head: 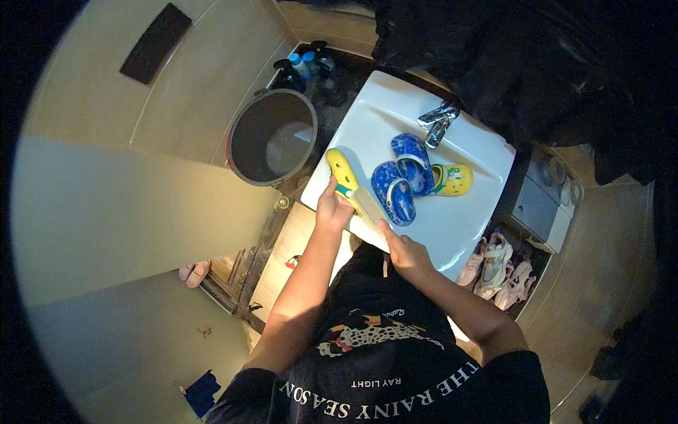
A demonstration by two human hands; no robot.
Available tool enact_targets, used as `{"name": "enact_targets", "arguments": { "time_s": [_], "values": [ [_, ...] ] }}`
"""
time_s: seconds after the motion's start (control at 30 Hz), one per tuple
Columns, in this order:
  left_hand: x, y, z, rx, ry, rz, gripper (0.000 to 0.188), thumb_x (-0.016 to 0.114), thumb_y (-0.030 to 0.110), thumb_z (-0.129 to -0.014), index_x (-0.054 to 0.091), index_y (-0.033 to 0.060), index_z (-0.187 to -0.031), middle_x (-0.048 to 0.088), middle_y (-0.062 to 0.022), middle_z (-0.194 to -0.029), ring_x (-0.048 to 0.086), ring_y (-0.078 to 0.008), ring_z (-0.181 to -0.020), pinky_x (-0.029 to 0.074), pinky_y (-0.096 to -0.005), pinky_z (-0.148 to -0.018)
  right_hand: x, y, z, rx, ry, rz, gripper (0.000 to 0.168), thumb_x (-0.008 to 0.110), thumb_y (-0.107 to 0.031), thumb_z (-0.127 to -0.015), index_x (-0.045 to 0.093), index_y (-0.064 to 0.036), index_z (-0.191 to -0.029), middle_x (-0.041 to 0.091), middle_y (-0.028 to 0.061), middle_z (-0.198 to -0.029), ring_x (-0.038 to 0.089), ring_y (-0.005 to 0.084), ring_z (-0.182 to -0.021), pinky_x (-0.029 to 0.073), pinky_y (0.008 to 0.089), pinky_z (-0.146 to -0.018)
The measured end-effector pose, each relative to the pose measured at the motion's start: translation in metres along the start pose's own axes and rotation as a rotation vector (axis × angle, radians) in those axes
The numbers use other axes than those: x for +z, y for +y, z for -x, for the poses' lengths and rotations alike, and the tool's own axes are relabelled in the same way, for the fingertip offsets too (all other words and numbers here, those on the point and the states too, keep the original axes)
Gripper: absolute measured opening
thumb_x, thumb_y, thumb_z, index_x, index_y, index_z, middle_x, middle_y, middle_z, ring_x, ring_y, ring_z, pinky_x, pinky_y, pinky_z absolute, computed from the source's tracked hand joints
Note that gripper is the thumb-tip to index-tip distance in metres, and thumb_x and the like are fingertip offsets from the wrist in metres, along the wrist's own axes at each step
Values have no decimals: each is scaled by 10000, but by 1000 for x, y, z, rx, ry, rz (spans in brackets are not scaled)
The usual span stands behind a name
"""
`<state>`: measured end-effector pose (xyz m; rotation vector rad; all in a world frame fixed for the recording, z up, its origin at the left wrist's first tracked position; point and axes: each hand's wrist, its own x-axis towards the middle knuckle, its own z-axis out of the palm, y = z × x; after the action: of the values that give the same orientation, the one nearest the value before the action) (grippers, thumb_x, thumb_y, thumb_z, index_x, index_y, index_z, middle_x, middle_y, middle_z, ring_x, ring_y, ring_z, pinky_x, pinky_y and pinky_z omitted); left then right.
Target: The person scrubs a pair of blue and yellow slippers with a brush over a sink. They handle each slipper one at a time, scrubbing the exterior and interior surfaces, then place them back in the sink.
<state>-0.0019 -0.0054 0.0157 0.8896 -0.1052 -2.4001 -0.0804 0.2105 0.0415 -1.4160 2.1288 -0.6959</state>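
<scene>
My left hand (333, 205) grips a yellow clog (341, 168) with a green strap, over the left edge of a white sink (439, 238). My right hand (407, 250) holds a pale, flat-backed scrubbing brush (369, 205) against the lower part of this clog; its bristles are hidden. Two blue marbled clogs (393, 192) with pale straps lie in the basin to the right, one partly over the other. Beside them rests a second yellow clog (456, 180) with green trim. A chrome faucet (438, 123) stands above the blue pair.
A dark grey bucket (273, 138) with some water in it stands left of the sink. Bottles (300, 66) sit at the back corner. Several pale sneakers (495, 265) are at the right, below a grey and white box (537, 204). Dark cloth (508, 63) hangs behind the faucet.
</scene>
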Motion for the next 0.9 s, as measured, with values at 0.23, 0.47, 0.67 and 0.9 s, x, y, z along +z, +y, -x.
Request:
{"name": "enact_targets", "arguments": {
  "time_s": [0.23,0.47,0.67,0.9],
  "values": [
    [11,-3,-1,36,78,-118,354,398,239,-1033,487,45,-1316,594,-129,-1271,555,-276,-1185,392,-428,-1073,-4,-25,-84,-61,195,19,541,530,-122,-922,417,-182,-1448,607,177,-729,624,352,-593,520,442,-547],
    [10,1,-1,-62,88,-32,421,412,361,-1026,506,66,-1311,587,-131,-1278,550,-296,-1171,393,-442,-1057,-8,-8,-30,-65,62,57,560,519,-125,-923,414,-250,-1459,610,157,-761,634,343,-623,521,433,-561],
    [13,-6,3,-32,-47,-44,608,434,543,-976,495,50,-1326,595,-125,-1265,550,-292,-1163,388,-433,-1056,-20,-1,-20,-46,2,69,529,514,-126,-922,458,-244,-1435,592,164,-748,625,336,-619,516,428,-557],
    [14,-1,0,14,-43,24,732,446,646,-920,472,57,-1355,561,-128,-1333,526,-296,-1216,366,-439,-1080,-5,-32,-89,-152,165,75,586,539,-98,-871,450,-236,-1433,616,158,-778,645,319,-616,529,418,-536]
  ]
}}
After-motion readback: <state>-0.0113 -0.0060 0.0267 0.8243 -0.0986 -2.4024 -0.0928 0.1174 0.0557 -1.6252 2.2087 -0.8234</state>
